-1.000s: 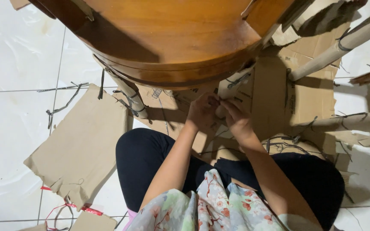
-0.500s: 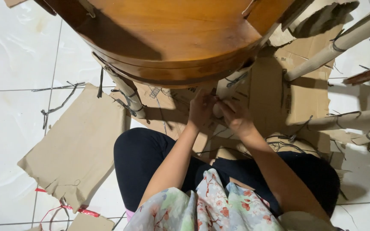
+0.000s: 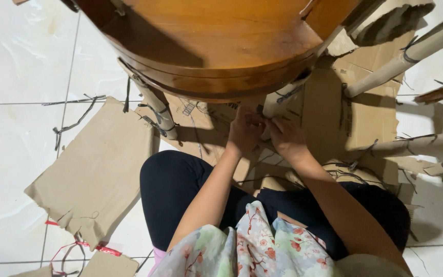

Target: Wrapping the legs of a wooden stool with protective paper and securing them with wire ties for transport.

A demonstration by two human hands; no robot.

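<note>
Both hands pinched on the cardboard wrapping of one chair leg.
Left hand and right hand grip the wrapped leg just under the wooden seat; I judge it half freed. Torn cardboard sheet lies left; three legs beside remain wrapped.

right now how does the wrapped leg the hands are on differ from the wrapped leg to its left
The leg under both hands has the left hand and right hand bunched at its wrapping; the leg to its left stands untouched. The held one shows only a short stretch below the wooden seat; the other shows most of its length. Both wear brown cardboard bound with dark ties.
</note>
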